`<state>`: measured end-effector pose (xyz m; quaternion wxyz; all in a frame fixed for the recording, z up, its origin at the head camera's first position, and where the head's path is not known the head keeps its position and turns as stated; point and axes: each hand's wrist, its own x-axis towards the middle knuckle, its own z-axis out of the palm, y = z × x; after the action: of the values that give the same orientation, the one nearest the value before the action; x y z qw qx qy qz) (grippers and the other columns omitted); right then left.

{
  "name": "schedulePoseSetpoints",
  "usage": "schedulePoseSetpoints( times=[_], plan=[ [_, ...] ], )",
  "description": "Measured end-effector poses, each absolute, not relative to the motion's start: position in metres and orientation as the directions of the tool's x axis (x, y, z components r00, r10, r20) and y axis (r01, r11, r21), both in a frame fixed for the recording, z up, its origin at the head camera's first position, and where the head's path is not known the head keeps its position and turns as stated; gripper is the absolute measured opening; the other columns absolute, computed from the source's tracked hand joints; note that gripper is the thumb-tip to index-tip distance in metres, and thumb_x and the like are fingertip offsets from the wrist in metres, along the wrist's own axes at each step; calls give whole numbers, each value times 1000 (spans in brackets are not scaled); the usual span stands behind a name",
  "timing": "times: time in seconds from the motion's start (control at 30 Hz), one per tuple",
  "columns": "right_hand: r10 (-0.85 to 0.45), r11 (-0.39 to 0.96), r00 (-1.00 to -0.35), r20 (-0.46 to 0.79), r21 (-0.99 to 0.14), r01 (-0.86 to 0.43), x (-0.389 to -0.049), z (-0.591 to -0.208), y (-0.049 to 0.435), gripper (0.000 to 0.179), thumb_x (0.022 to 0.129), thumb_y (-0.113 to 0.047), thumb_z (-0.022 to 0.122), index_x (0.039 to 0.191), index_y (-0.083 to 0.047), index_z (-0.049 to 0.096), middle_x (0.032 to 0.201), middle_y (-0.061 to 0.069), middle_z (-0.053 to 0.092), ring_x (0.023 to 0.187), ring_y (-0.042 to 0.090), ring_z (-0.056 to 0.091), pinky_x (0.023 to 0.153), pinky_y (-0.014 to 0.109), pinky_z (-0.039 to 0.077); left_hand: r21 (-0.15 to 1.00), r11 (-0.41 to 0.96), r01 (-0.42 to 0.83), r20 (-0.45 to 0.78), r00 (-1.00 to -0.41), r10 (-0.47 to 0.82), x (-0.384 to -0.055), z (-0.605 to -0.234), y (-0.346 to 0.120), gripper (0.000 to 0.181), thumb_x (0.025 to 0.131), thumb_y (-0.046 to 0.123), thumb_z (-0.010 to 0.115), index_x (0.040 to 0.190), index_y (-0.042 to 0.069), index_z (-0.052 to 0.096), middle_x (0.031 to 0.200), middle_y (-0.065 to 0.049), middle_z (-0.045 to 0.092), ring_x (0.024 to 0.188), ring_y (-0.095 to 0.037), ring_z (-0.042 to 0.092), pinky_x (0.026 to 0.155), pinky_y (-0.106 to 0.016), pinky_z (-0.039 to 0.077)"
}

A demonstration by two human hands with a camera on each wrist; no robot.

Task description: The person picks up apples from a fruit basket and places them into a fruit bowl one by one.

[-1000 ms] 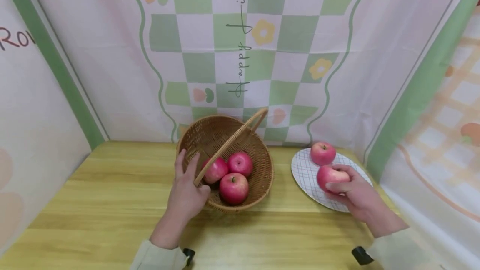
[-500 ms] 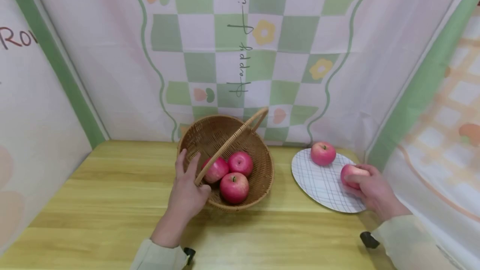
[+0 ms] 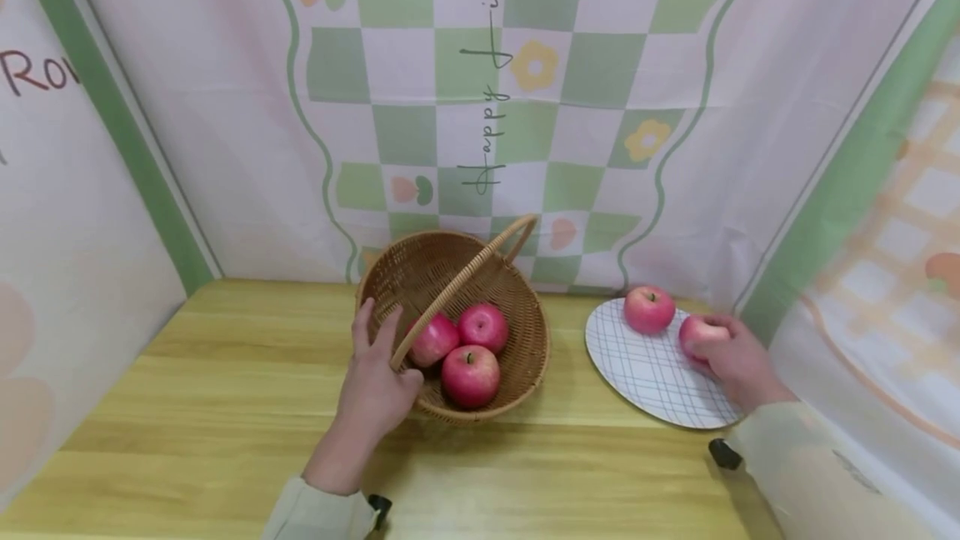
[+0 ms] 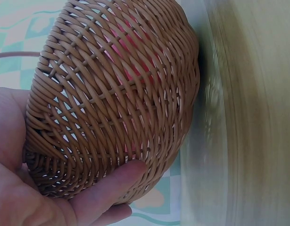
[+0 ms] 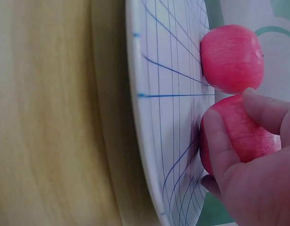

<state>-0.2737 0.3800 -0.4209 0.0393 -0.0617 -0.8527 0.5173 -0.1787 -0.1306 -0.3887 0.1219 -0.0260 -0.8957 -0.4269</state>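
A round wicker basket (image 3: 525, 373) with an arched handle (image 3: 468, 273) stands mid-table, with red apples (image 3: 470, 376) inside. My left hand (image 3: 375, 386) holds the basket's left rim beside the handle's near end; the left wrist view shows fingers (image 4: 109, 190) against the woven outer wall. On the right, my right hand (image 3: 742, 365) grips one red apple (image 5: 244, 127) at the right side of a white plate (image 3: 637, 373) with blue grid lines. Another apple (image 3: 649, 310) sits near the plate's back edge, close beside the held one.
The wooden table (image 3: 225, 407) carries basket and plate. A checked cloth backdrop (image 3: 498, 136) rises right behind them. Side cloths (image 3: 885, 290) close off left and right, the right one close to the plate.
My right hand has moved the apple rightward across the plate, then slightly back, nearer the other apple. My left hand stays on the basket rim.
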Motion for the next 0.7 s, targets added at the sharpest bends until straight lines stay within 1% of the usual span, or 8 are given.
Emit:
schedulePoseSetpoints(
  times=[0.07,0.17,0.3,0.37,0.43,0.5,0.6,0.7],
  plan=[
    [167,481,-986,0,-873,82,-277,-421,380,65,94,-17,66,146,7,34,138,24,40,106,21,50,78,19,49,758,634,154,244,-968,-56,-178,-388,-131,90,75,-3,64,157,14,31,165,-7,-4,65,-25,49,49,-30,40],
    [176,427,-984,-35,-898,109,-280,-420,380,65,97,-13,56,152,5,26,147,28,30,119,32,42,83,24,51,756,636,152,243,-968,-57,-178,-388,-130,90,75,-3,64,157,13,31,165,-7,-4,67,-26,50,49,-30,40],
    [187,272,-977,-101,-950,150,-283,-419,381,68,98,-2,46,158,0,13,158,30,9,129,38,34,95,34,48,760,634,144,234,-970,-60,-178,-388,-130,90,76,-3,64,157,14,30,165,-7,-5,61,-22,46,49,-30,40],
    [206,236,-970,-129,-955,177,-283,-418,382,68,99,-1,45,159,-5,12,160,28,5,134,40,29,101,38,43,761,633,143,231,-971,-59,-178,-388,-130,90,76,-2,64,157,14,30,165,-7,-5,59,-21,45,49,-30,40],
    [219,260,-966,-136,-946,192,-283,-417,383,68,100,-4,43,160,-9,9,161,28,1,138,43,24,105,41,39,761,633,141,230,-971,-59,-178,-388,-130,89,76,-2,64,157,14,30,165,-6,-5,58,-20,44,49,-30,40],
    [223,302,-966,-129,-933,194,-281,-416,384,70,101,-5,41,160,-13,4,161,27,-2,142,45,16,105,43,39,762,632,141,230,-971,-60,-178,-388,-130,89,76,-2,64,157,14,30,165,-6,-6,56,-20,44,49,-30,40],
    [207,362,-972,-109,-915,180,-279,-414,386,74,101,-6,40,158,-16,-6,160,28,-11,142,50,9,100,42,44,765,628,144,232,-971,-60,-178,-389,-131,88,76,-2,64,157,13,31,165,-5,-6,58,-21,45,49,-31,40],
    [174,318,-978,-115,-933,167,-276,-411,389,77,104,-11,42,156,-17,-14,159,24,-20,142,53,7,97,48,46,766,627,143,232,-971,-61,-178,-389,-131,88,77,-1,65,157,13,31,165,-5,-6,63,-24,48,50,-31,40]
  ],
)
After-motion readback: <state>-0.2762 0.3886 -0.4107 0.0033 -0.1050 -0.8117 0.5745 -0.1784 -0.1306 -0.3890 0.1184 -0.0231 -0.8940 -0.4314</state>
